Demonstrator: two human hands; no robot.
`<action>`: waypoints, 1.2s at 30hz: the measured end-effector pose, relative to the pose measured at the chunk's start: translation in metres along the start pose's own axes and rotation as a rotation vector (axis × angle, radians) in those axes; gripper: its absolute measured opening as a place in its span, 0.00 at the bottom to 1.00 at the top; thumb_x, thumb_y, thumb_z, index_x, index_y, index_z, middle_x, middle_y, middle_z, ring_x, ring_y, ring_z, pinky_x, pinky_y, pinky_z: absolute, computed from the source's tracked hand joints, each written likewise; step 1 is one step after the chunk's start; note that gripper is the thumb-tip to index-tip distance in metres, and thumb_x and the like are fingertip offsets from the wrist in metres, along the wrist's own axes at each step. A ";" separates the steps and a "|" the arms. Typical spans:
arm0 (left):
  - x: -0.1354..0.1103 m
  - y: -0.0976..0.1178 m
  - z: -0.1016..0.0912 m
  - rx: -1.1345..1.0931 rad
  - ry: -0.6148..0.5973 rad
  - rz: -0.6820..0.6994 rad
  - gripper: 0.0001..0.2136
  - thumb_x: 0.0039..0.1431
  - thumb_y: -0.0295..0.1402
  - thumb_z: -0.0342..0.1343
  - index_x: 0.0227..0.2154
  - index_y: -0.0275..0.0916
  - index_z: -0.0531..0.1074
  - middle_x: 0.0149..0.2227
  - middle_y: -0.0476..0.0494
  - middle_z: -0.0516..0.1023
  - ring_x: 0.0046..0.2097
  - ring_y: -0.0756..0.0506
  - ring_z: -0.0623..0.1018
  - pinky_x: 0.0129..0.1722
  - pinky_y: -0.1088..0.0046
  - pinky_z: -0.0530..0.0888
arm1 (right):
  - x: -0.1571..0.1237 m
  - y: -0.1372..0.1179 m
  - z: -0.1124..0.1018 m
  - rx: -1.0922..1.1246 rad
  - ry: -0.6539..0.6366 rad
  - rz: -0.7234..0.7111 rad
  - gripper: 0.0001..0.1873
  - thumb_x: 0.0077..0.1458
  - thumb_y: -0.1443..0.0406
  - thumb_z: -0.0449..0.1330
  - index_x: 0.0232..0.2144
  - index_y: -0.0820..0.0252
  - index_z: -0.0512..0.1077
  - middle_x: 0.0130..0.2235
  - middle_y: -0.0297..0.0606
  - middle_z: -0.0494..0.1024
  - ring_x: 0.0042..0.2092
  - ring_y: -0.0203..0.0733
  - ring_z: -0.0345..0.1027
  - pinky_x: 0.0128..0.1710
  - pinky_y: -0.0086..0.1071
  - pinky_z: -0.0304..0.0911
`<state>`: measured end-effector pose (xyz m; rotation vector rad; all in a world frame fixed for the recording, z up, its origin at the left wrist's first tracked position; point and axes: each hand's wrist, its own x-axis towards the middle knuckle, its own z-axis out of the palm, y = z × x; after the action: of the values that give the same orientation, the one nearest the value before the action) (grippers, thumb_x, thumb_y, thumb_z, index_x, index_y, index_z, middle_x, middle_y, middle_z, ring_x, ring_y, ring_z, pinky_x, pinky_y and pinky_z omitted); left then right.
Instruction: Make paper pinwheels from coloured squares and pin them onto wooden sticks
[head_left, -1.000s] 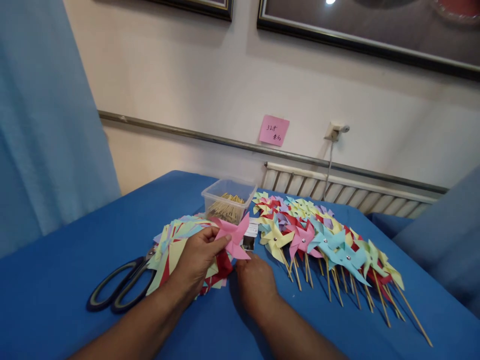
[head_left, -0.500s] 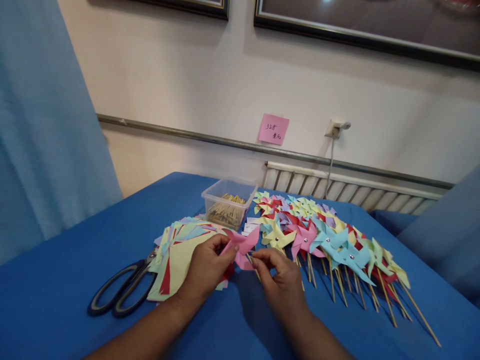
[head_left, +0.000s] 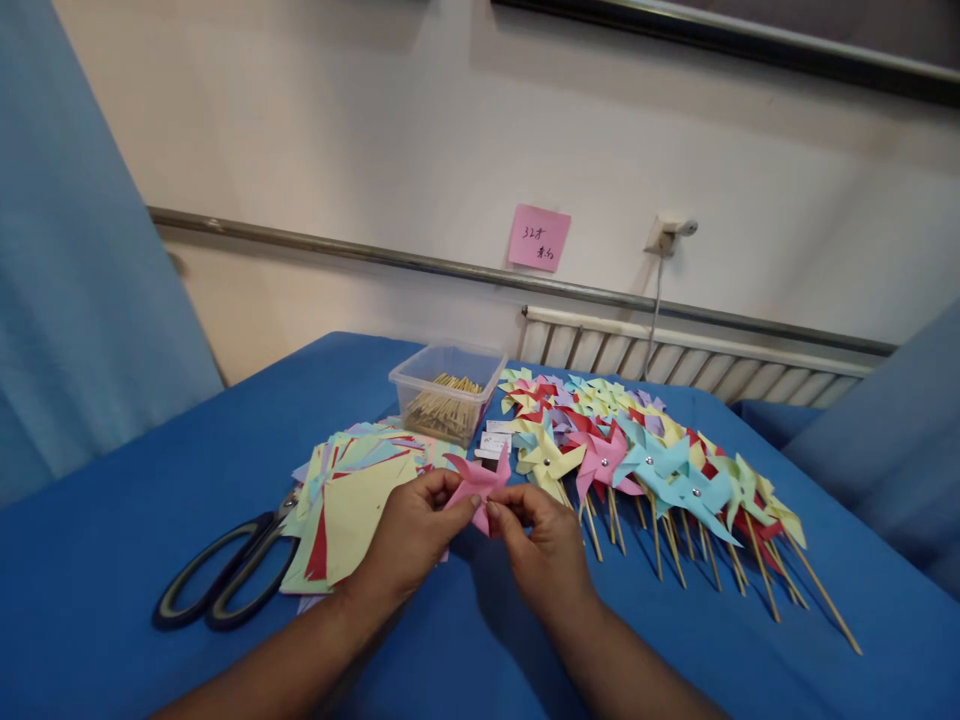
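A pink paper pinwheel (head_left: 478,482) is held up between both hands, above the front middle of the blue table. My left hand (head_left: 411,528) is closed, pinching its left side between thumb and fingers. The closed fingers of my right hand (head_left: 544,548) grip the pinwheel's right side near its centre. Whether a stick is in the right hand's grip cannot be seen. Behind the left hand lies a fanned pile of coloured paper sheets (head_left: 364,505), yellow-green on top. Large dark-handled scissors (head_left: 225,570) rest beside the pile, their blades hidden under the paper.
A clear plastic box (head_left: 448,395) with thin wooden sticks stands behind the hands. Rows of finished pinwheels (head_left: 652,462) on sticks cover the right side of the blue table (head_left: 262,400). Small white cards (head_left: 495,440) lie beside the box. A radiator (head_left: 592,345) is behind.
My right hand has moved in against the pinwheel, and the stick that showed in its fingers is out of sight. The camera view has shifted slightly.
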<state>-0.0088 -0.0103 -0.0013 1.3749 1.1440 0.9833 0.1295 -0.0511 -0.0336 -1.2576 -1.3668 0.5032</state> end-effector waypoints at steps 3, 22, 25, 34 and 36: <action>0.001 0.000 0.000 -0.013 0.005 0.023 0.11 0.43 0.38 0.64 0.19 0.39 0.69 0.17 0.56 0.66 0.19 0.53 0.63 0.17 0.79 0.59 | 0.000 -0.001 0.001 0.010 0.016 0.011 0.06 0.53 0.66 0.58 0.30 0.58 0.75 0.26 0.33 0.77 0.27 0.36 0.70 0.29 0.28 0.65; 0.002 0.000 0.000 -0.051 0.019 -0.015 0.11 0.42 0.38 0.64 0.19 0.38 0.69 0.16 0.56 0.67 0.18 0.53 0.62 0.18 0.78 0.58 | -0.003 -0.002 0.003 0.111 0.042 0.094 0.06 0.54 0.66 0.57 0.29 0.60 0.75 0.26 0.33 0.76 0.27 0.36 0.70 0.29 0.28 0.64; 0.001 0.001 0.000 -0.017 0.012 0.013 0.11 0.42 0.39 0.64 0.20 0.38 0.69 0.17 0.56 0.67 0.19 0.53 0.64 0.19 0.78 0.59 | -0.002 -0.004 0.003 0.077 0.043 0.078 0.06 0.54 0.66 0.58 0.30 0.60 0.75 0.26 0.34 0.77 0.28 0.37 0.71 0.30 0.28 0.65; -0.005 0.003 0.000 0.138 0.031 0.134 0.10 0.48 0.40 0.59 0.22 0.38 0.71 0.19 0.54 0.70 0.23 0.51 0.68 0.23 0.78 0.64 | -0.005 -0.004 0.003 0.044 0.029 0.024 0.06 0.54 0.66 0.58 0.30 0.59 0.75 0.27 0.33 0.77 0.28 0.38 0.71 0.30 0.29 0.64; -0.007 0.003 0.000 0.148 0.028 0.153 0.10 0.50 0.39 0.59 0.23 0.38 0.73 0.22 0.53 0.73 0.24 0.51 0.69 0.24 0.78 0.66 | -0.005 -0.006 0.003 0.044 0.034 0.018 0.06 0.54 0.67 0.58 0.30 0.59 0.75 0.27 0.33 0.77 0.29 0.38 0.71 0.30 0.29 0.64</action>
<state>-0.0093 -0.0168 0.0021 1.5902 1.1646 1.0452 0.1237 -0.0565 -0.0318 -1.2377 -1.3106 0.5194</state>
